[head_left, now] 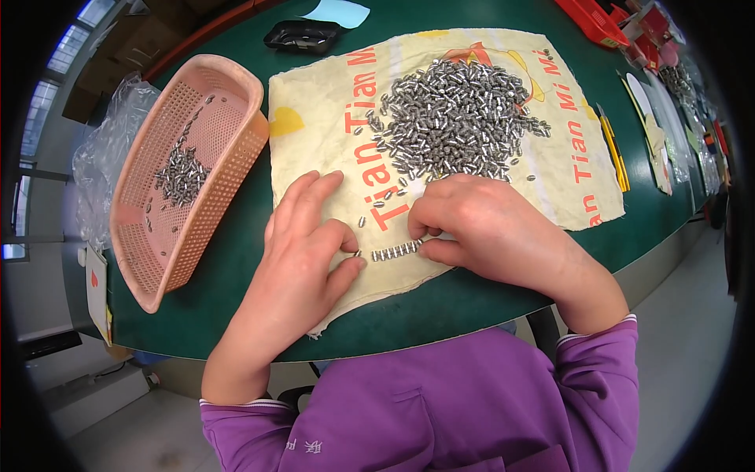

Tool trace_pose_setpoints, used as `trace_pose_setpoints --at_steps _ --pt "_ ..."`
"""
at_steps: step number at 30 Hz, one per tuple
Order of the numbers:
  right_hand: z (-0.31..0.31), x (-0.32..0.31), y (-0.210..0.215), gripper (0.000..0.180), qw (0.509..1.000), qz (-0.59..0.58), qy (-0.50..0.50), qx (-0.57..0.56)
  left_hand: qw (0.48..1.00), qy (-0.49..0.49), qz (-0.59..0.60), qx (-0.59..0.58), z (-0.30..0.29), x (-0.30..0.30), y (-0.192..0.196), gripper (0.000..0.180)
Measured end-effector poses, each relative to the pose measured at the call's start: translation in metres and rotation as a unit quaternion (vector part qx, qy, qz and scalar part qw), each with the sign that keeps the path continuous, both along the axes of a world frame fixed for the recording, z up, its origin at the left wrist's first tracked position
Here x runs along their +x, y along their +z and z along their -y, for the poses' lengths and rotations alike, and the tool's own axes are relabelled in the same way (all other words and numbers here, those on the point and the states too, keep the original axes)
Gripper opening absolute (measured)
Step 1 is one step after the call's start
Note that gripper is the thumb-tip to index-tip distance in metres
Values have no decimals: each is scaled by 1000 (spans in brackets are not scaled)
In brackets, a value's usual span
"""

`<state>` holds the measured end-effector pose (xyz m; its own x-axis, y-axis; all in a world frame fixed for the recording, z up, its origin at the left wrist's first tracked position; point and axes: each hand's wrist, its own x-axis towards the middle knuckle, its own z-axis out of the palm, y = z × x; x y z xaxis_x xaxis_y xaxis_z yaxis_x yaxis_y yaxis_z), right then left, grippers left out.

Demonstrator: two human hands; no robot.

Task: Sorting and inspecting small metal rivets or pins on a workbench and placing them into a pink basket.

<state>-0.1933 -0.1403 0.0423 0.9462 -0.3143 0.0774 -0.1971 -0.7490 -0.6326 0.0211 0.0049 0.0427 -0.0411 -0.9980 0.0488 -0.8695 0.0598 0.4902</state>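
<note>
A short row of small silvery metal cylinders point(395, 251), set side by side, lies on the cream cloth point(314, 110) near its front edge. My right hand point(484, 224) is closed at the row's right end, thumb and forefinger pinching the last cylinder there. Just left of the row, my left hand point(299, 248) pinches one small metal cylinder point(358, 253) between thumb and forefinger, its other fingers stretched over the cloth. Beyond my hands spreads a large heap of the same ribbed cylinders point(460, 118), with a few strays near its lower left side.
A pink perforated plastic basket point(255, 134) holding a smaller pile of metal pieces stands at the left, beside clear plastic wrap point(110, 157). A black tray point(303, 35) sits at the back. A yellow cutter point(613, 153) and a red bin point(591, 22) are at the right.
</note>
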Motion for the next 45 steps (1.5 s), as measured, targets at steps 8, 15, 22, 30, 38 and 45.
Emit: trace_pose_setpoints --at_steps 8,15,22,30,38,45 --pt "1 1 -1 20 1000 -4 3 5 999 -31 -16 6 1 -1 -1 29" --pt "1 -1 2 19 999 -14 -6 30 999 -12 -39 -2 5 -1 0 28" --pt "1 -1 1 19 1000 -2 -3 27 998 -36 -46 -7 3 -2 -4 25" --pt "2 -2 0 18 1000 3 1 23 998 -39 -43 -5 3 -3 -3 25" --pt "6 -3 6 9 999 28 -3 -32 999 -36 -36 5 3 -2 0 32" --pt "8 -2 9 10 998 34 51 -23 1000 9 -8 18 -1 5 8 42"
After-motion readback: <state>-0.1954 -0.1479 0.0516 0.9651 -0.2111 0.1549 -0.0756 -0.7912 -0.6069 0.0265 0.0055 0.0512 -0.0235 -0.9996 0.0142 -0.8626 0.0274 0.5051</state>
